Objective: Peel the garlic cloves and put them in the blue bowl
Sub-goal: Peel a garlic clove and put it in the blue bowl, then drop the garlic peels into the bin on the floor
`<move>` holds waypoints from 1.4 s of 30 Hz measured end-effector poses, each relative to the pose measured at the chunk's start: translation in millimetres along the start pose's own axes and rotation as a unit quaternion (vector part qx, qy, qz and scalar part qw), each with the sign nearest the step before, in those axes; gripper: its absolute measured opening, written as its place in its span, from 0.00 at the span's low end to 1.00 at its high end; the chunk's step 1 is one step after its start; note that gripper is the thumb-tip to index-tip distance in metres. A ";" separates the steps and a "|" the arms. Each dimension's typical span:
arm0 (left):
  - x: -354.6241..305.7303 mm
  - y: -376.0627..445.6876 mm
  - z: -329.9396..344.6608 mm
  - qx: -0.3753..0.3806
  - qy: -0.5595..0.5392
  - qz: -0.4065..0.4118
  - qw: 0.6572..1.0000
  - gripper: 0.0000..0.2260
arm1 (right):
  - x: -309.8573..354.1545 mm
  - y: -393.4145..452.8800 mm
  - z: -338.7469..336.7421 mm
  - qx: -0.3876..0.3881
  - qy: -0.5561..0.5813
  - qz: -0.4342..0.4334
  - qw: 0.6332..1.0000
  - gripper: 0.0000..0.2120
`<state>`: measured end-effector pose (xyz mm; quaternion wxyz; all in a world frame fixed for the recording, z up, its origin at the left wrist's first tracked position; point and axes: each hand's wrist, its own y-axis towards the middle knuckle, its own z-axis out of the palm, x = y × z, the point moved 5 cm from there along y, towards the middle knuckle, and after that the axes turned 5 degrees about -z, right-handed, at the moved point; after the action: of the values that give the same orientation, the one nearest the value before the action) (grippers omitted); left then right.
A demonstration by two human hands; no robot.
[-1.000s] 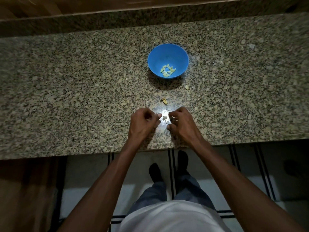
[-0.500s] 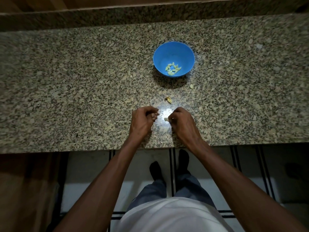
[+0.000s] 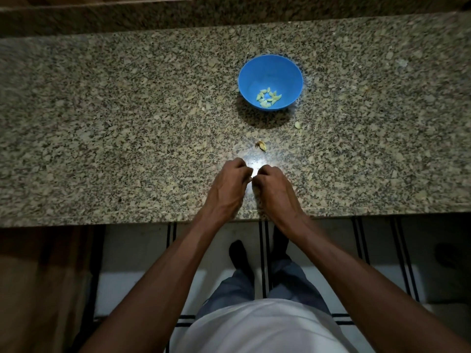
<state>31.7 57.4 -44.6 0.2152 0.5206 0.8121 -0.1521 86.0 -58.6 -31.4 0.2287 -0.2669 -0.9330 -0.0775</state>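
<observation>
While our left hand (image 3: 229,184) and right hand (image 3: 272,186) curl fingertip to fingertip, seemingly pinching a hidden clove, we should pick gently, then carry it to the blue bowl (image 3: 293,72) beyond, where peeled cloves (image 3: 268,98) lie.

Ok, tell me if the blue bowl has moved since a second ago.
No. The blue bowl keeps its spacing from the loose clove and peel scrap; only the view shifted.

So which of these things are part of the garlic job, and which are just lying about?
Job: left hand; right hand; bowl; peeled cloves; loose clove.
Lying about: skin scrap; counter.
</observation>
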 end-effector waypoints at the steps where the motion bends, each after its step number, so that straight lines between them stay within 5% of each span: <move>1: -1.6 -3.4 4.6 0.001 0.019 0.002 1.000 0.04 | -1.1 -2.8 -1.2 0.006 -0.010 -0.006 1.000 0.04; 6: -11.2 -21.8 27.8 -0.016 0.022 -0.015 1.000 0.12 | -33.9 -14.7 -11.9 -0.013 -0.011 0.091 0.996 0.09; 9: -7.3 -32.6 23.9 -0.037 -0.130 -0.141 0.981 0.09 | -33.8 -14.1 -7.4 0.013 0.201 0.161 0.966 0.05; 12: 13.6 -53.1 10.0 -0.089 -0.289 -0.319 0.898 0.06 | -14.7 -14.5 9.7 0.063 0.462 0.266 0.843 0.03; 14: 27.3 -77.2 -1.5 -0.141 -0.392 -0.392 0.821 0.04 | -3.9 -7.4 19.1 0.090 0.518 0.284 0.802 0.04; 21: 87.0 -185.5 -62.5 -0.331 -0.523 -0.464 0.634 0.05 | 126.3 24.0 72.4 0.248 0.557 0.103 0.785 0.04; 24: 104.6 -258.4 -84.7 -0.414 -0.544 -0.463 0.564 0.07 | 197.0 4.0 110.4 0.328 0.573 0.082 0.746 0.04; 28: 141.2 -370.8 -93.7 -0.506 -0.555 -0.466 0.468 0.12 | 286.7 -36.1 167.4 0.397 0.534 0.058 0.744 0.05; 37: 212.6 -627.6 -57.8 -0.545 -0.485 -0.556 0.398 0.09 | 451.0 -170.5 309.9 0.505 0.460 0.012 0.730 0.06; 42: 239.0 -711.1 -17.3 -0.582 -0.522 -0.545 0.304 0.10 | 488.0 -226.2 373.8 0.548 0.408 0.000 0.730 0.06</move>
<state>-706.8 -40.8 -134.7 0.7090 -0.4891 0.5065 0.0377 -546.2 75.6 -138.3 0.6944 -0.0377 -0.6298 0.3461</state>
